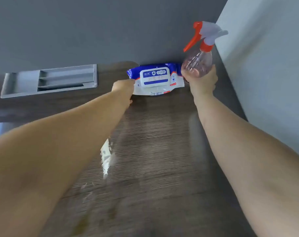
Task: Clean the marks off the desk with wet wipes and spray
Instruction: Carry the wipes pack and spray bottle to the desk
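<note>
While both arms reach far | left hand (124, 88) grips wipes pack (156, 79); right hand (202, 79) grips tilted spray bottle (199, 53)

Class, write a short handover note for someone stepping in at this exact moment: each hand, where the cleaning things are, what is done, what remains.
Left hand: grips the left edge of the wet wipes pack, which lies at the back of the desk with its lid closed.
Right hand: holds the spray bottle by its clear body, upright, beside the pack.
Done: both supplies are in hand.
Left: white marks and fainter smears nearer the front edge are still on the desk. No wipe is out yet. Spray the marks, pull a wipe, scrub.
</note>
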Available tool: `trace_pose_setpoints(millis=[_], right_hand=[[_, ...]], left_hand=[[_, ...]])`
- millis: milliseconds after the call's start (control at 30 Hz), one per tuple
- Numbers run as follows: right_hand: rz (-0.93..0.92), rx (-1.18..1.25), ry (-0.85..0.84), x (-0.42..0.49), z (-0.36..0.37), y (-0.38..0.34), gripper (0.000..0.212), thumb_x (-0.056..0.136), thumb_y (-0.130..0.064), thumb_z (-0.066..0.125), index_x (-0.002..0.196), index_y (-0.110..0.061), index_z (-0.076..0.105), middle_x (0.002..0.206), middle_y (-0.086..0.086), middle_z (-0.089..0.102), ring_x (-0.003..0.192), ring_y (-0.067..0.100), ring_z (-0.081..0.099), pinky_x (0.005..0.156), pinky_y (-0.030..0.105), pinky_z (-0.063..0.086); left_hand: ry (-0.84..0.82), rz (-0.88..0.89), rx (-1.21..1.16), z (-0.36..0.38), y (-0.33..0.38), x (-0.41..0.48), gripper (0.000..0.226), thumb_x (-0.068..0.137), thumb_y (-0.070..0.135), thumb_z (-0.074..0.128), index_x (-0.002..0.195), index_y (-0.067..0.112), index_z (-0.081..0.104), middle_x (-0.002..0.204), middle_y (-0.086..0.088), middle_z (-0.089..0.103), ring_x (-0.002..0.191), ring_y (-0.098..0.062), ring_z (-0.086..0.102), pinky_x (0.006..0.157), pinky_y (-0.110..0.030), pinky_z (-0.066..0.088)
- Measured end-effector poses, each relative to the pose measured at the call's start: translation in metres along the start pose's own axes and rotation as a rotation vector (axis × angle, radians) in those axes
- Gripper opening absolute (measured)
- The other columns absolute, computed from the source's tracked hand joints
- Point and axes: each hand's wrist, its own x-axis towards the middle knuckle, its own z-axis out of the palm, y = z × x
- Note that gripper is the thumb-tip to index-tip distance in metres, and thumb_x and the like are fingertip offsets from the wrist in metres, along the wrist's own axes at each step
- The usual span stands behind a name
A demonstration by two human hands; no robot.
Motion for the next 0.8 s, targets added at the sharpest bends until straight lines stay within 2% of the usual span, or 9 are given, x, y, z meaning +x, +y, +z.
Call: trace_pose_setpoints(millis=[100,167,267,367,433,467,633,733,800], right_hand=[[-0.079,-0.006,0.039,0.008,0.009,-0.009,0.112,0.062,-0.045,0.082,0.149,-0.016,0.018,0.150,0.006,0.031,0.136,0.025,0.034,0.112,0.044,0.031],[-0.102,0.048,0.063,0.012,0.014,-0.010,0.110,0.058,-0.042,0.084,0.146,-0.016,0.024,0.146,0.006,0.037,0.131,0.025,0.041,0.108,0.042,0.038],[-0.113,0.099,0.104,0.011,0.014,-0.006,0.103,0.048,-0.043,0.081,0.137,-0.016,0.037,0.133,0.002,0.050,0.118,0.020,0.053,0.098,0.041,0.048],[-0.144,0.100,0.104,0.004,0.010,-0.003,0.095,0.048,-0.040,0.081,0.131,-0.017,0.041,0.125,-0.001,0.053,0.110,0.015,0.056,0.093,0.035,0.050],[-0.170,0.093,0.057,-0.010,0.006,-0.002,0.088,0.054,-0.036,0.082,0.129,-0.020,0.041,0.123,-0.005,0.054,0.108,0.009,0.055,0.088,0.028,0.050],[-0.174,0.099,0.023,-0.022,0.005,-0.003,0.084,0.057,-0.033,0.082,0.129,-0.020,0.040,0.122,-0.007,0.055,0.107,0.007,0.055,0.085,0.024,0.049],[-0.254,0.123,-0.112,-0.090,0.005,-0.010,0.078,0.060,-0.029,0.083,0.125,-0.021,0.042,0.122,-0.004,0.056,0.109,0.009,0.058,0.082,0.024,0.051],[-0.312,0.121,-0.220,-0.145,0.014,-0.019,0.068,0.063,-0.023,0.083,0.120,-0.021,0.045,0.120,-0.003,0.057,0.106,0.008,0.059,0.072,0.015,0.045],[-0.334,0.131,-0.317,-0.187,0.020,-0.027,0.065,0.062,-0.022,0.082,0.116,-0.023,0.048,0.115,-0.005,0.058,0.100,0.001,0.060,0.070,0.013,0.044]], left_hand=[[-0.058,0.046,0.050,0.002,0.005,0.007,0.040,0.094,0.025,0.049,0.130,0.007,0.049,0.079,0.003,0.045,0.063,-0.008,0.042,0.092,-0.034,0.046],[-0.059,0.033,0.021,0.004,0.007,0.009,0.040,0.093,0.024,0.053,0.128,0.007,0.050,0.084,0.001,0.050,0.072,-0.012,0.048,0.092,-0.035,0.047],[-0.015,-0.034,-0.055,0.005,0.009,0.011,0.030,0.087,0.020,0.063,0.114,0.012,0.055,0.108,-0.004,0.055,0.093,-0.016,0.052,0.079,-0.030,0.050],[-0.050,-0.058,-0.153,0.000,0.008,0.008,0.017,0.087,0.015,0.063,0.102,0.011,0.055,0.106,-0.005,0.062,0.093,-0.018,0.060,0.079,-0.031,0.053],[-0.105,-0.032,-0.209,-0.010,0.005,0.003,0.004,0.091,0.008,0.055,0.088,0.011,0.054,0.094,-0.006,0.063,0.088,-0.021,0.062,0.084,-0.039,0.053],[-0.130,-0.017,-0.234,-0.019,0.003,0.000,0.010,0.093,0.006,0.052,0.084,0.011,0.053,0.091,-0.007,0.063,0.089,-0.023,0.063,0.084,-0.042,0.054],[-0.093,0.053,-0.231,-0.074,-0.017,-0.019,0.013,0.093,0.007,0.049,0.105,0.011,0.054,0.093,-0.005,0.063,0.086,-0.021,0.065,0.075,-0.040,0.057],[0.021,0.071,-0.273,-0.124,-0.033,-0.044,0.015,0.093,0.008,0.051,0.081,0.017,0.048,0.084,-0.002,0.062,0.078,-0.017,0.064,0.072,-0.037,0.056],[0.054,0.105,-0.301,-0.165,-0.046,-0.064,0.019,0.093,0.007,0.050,0.078,0.017,0.046,0.080,-0.003,0.060,0.073,-0.016,0.062,0.067,-0.037,0.055]])
